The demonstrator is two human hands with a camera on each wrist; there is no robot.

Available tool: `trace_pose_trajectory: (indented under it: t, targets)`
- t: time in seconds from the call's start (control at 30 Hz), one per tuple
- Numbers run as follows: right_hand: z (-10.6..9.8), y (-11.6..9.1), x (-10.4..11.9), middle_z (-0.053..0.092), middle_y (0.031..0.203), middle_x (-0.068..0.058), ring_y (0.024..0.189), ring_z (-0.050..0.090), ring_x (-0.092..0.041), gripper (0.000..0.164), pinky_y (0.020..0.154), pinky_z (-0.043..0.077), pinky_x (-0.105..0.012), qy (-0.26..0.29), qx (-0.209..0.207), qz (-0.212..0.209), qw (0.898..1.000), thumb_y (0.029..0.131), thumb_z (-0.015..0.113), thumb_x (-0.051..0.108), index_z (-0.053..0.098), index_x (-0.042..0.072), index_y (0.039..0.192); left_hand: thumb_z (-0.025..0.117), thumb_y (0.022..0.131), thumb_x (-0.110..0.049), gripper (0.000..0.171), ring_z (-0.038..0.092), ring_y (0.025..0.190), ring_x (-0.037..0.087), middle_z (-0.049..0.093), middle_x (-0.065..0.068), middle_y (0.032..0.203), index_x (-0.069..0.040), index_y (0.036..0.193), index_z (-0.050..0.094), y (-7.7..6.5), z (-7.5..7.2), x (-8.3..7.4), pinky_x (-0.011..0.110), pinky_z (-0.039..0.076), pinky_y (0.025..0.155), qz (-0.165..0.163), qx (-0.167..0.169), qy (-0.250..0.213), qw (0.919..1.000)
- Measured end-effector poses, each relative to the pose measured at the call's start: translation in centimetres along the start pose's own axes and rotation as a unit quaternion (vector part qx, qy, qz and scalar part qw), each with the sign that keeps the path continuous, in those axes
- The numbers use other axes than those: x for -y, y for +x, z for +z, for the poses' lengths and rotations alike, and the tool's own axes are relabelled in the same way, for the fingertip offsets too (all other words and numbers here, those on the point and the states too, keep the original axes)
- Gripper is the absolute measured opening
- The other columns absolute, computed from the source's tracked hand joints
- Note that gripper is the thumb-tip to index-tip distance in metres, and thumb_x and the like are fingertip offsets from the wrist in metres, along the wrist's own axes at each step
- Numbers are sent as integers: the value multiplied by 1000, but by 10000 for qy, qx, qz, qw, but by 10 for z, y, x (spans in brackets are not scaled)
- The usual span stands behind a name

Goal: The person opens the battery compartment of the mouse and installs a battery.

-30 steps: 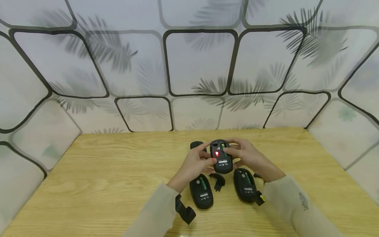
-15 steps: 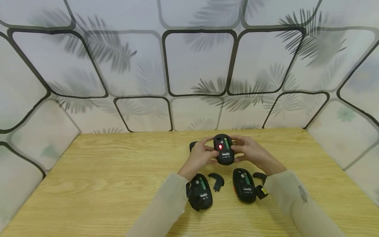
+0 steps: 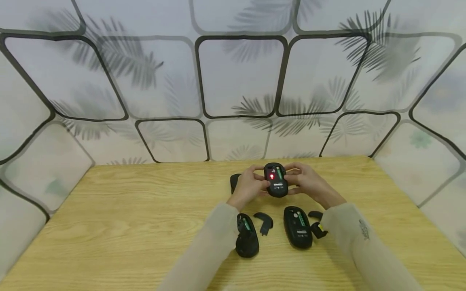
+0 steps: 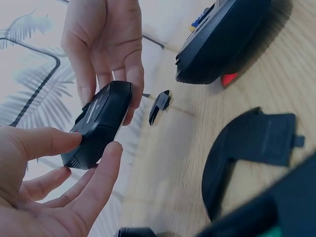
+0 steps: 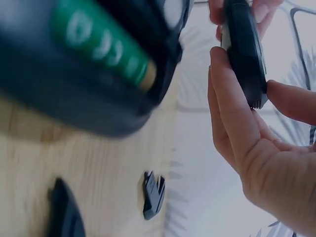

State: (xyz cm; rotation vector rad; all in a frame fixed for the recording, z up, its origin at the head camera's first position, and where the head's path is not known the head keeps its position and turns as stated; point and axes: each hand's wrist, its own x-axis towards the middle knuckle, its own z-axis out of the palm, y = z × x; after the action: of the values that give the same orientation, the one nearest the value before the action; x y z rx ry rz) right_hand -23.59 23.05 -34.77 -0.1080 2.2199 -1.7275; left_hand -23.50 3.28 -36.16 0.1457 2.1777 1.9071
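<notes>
Both hands hold a black computer mouse underside up above the table. Its battery slot is uncovered, showing a green battery, and a red light glows on its underside. My left hand pinches one side, thumb on the underside edge and fingers on the other face, as the left wrist view shows on the mouse. Opposite, my right hand grips the other side between thumb and fingers. Two more mice lie underside up on the table, a left mouse and a right mouse, each with a green battery showing.
A curved black cover lies between the two mice. Another cover lies beside the right mouse. A dark object sits behind my left hand, partly hidden. The wooden table meets a patterned backdrop.
Both hands have raised the mouse slightly away, toward the back of the table. The right thumb has moved off the battery slot to the mouse's side. Left forearm now covers part of the left mouse.
</notes>
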Motion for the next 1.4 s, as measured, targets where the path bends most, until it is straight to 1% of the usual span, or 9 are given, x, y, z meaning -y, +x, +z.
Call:
trace_pose_trajectory:
  t: [0.1,0.27,0.43,0.57,0.63,0.87,1.1,1.23,1.4]
  targets:
    - [-4,2,-2,55,123,-27,91,64,-17,39,76,64,-36,4,-123,63,9999,105,46,2,36,-15,139,68,92,7,53,73,83,30,68,19,106,-1,142,53,5,6,-2,40,65,74,8,-1,79,10000]
    - [-8,4,-4,54,124,-28,94,64,-23,40,76,64,-37,-143,-249,223,9993,104,45,1,37,-16,139,67,92,8,52,73,82,31,68,19,107,0,142,53,13,13,-2,40,65,73,-246,53,60,9997]
    - [-8,10,-6,47,133,-35,110,60,-36,44,82,63,-40,-426,-273,435,9978,104,44,1,35,-19,143,67,90,11,53,73,84,31,68,19,105,2,141,53,21,15,3,38,65,74,-390,22,67,9992]
    - [-9,14,-7,36,145,-40,125,49,-48,47,90,61,-47,-561,-284,618,9961,104,43,0,32,-20,145,67,89,11,53,73,83,31,68,18,102,2,140,54,27,20,5,35,65,73,-482,-70,238,9985]
    - [-11,15,-9,33,147,-41,127,47,-49,48,94,59,-50,-570,-304,714,9954,104,43,-1,31,-21,146,67,90,10,54,73,84,32,68,18,102,3,141,53,28,24,5,35,65,73,-502,-43,317,9982]
    - [-15,17,-14,38,141,-40,108,53,-35,46,92,59,-51,-621,-418,817,9938,105,42,1,33,-22,144,68,91,7,58,73,86,31,68,21,112,3,146,49,29,35,3,36,65,73,-559,41,498,9972]
    - [-15,18,-13,40,141,-40,110,54,-37,46,91,60,-50,-724,-439,944,9919,106,42,5,35,-22,143,65,93,6,54,72,85,27,62,24,131,4,145,50,31,38,7,34,65,73,-671,77,609,9959]
    - [-15,18,-12,38,143,-40,113,54,-40,48,90,61,-50,-820,-421,1023,9905,107,42,8,35,-22,143,66,93,5,54,72,82,27,61,24,131,4,144,51,32,39,8,33,65,71,-671,99,593,9959]
    - [-16,16,-10,45,138,-38,105,60,-36,47,87,62,-49,-998,-411,1034,9888,107,44,12,39,-21,141,66,93,4,56,71,90,30,61,26,128,7,145,48,31,40,7,34,65,73,-769,85,498,9958]
